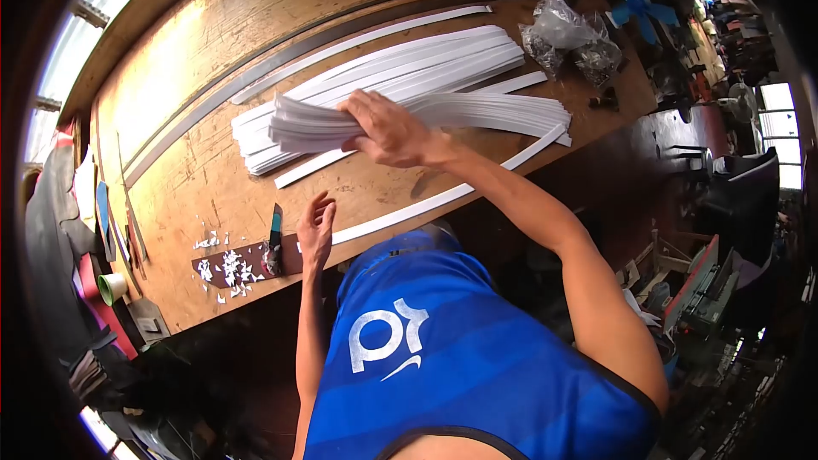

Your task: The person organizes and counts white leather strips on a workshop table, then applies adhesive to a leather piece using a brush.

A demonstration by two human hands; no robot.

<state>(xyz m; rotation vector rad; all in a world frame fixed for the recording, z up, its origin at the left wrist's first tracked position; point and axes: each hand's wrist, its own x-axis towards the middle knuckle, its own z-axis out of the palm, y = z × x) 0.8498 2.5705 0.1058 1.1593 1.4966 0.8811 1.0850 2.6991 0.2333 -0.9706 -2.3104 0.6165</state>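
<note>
From my remote seat I take the flat pile of white strips as my landmark. The right hand is closed firmly around a bundle of white strips, which lies across the pile's near side, one end jutting left of the fist and the other bending right, past the pile. The left hand is nearer me than the pile, toward its left end, fingers loosely curled and apart from the thumb; I see nothing in its grasp.

Around the pile things are crowded. On its far side I have a single strip and, beyond it, a long dark bar. Just right of it, a clear plastic bag takes up the bench, with a blue fan farther right. On its near side, a loose strip runs along the bench edge beneath the right forearm, toward the left wrist; I can't tell whether it touches the wrist. Nearer me than the pile's left end, beside the left hand, a cutter knife and white scraps lie on a dark strip.
</note>
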